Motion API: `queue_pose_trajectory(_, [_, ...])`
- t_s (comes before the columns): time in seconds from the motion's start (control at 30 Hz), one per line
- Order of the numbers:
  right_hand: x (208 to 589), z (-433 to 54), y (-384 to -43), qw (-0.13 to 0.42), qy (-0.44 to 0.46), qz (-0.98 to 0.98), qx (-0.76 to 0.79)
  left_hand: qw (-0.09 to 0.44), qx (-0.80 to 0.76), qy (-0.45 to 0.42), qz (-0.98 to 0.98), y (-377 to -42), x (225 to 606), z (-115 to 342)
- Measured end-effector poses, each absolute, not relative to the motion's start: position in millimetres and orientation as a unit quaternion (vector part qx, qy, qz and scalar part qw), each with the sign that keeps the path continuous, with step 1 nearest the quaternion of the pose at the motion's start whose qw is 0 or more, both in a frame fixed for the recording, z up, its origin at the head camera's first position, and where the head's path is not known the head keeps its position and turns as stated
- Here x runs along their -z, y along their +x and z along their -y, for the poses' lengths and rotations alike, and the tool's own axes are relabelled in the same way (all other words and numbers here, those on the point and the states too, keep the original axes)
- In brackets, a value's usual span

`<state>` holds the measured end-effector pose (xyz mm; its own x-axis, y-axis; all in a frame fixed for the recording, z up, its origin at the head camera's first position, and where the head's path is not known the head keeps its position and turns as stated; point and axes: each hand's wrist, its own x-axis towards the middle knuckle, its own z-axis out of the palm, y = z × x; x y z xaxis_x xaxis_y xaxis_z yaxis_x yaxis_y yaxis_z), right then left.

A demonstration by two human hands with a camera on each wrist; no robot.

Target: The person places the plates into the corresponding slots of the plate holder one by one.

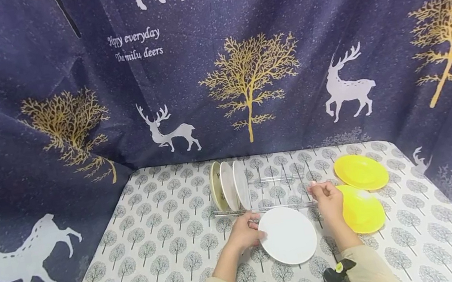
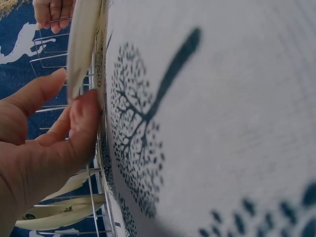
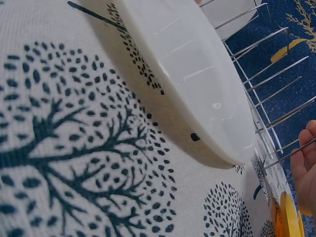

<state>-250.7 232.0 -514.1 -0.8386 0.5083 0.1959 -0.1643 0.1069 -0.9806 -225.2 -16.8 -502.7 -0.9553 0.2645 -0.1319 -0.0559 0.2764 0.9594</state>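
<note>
My left hand [image 1: 244, 233] pinches the left edge of a round white plate [image 1: 288, 235], its thumb on one side and fingers on the other in the left wrist view. The plate is tilted in front of the wire dish rack [image 1: 276, 179], low over the tablecloth. At the rack's right end, my right hand [image 1: 327, 199] grips the wire with curled fingers, also seen in the right wrist view. Upright in the rack's left end stand a cream plate [image 1: 217, 187] and two white plates, the nearer-left one [image 1: 228, 187] and the right one [image 1: 241, 185].
To the right of the rack lie two yellow plates, one farther back [image 1: 361, 172] and one nearer [image 1: 362, 210], partly behind my right hand. A tree-patterned tablecloth [image 1: 172, 248] covers the table. Dark blue deer-print fabric [image 1: 181, 84] hangs behind it and along both sides.
</note>
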Motion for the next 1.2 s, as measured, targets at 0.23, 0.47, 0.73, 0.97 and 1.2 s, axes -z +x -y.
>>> queue_pose_trajectory(0.23, [514.0, -232.3, -251.3, 0.254, -0.129, 0.696, -0.659, 0.148, -0.630, 0.060, -0.760, -225.6, 505.6, 14.6])
queue_pose_trajectory(0.47, [513.5, -232.1, -249.3, 0.247, -0.130, 0.702, -0.655, 0.155, -0.641, 0.060, -0.750, -226.5, 508.8, 13.0])
queue_pose_trajectory(0.73, [512.5, -231.7, -249.5, 0.254, -0.119, 0.690, -0.667, 0.158, -0.661, 0.052, -0.732, -224.7, 506.6, 13.0])
queue_pose_trajectory(0.97, [511.6, -231.2, -249.7, 0.253, -0.120, 0.684, -0.673, 0.161, -0.689, 0.053, -0.705, -221.6, 498.8, 16.6])
queue_pose_trajectory(1.2, [497.2, -226.8, -240.2, 0.250, -0.109, 0.692, -0.668, 0.159, -0.684, 0.067, -0.708, -218.8, 493.9, 17.9])
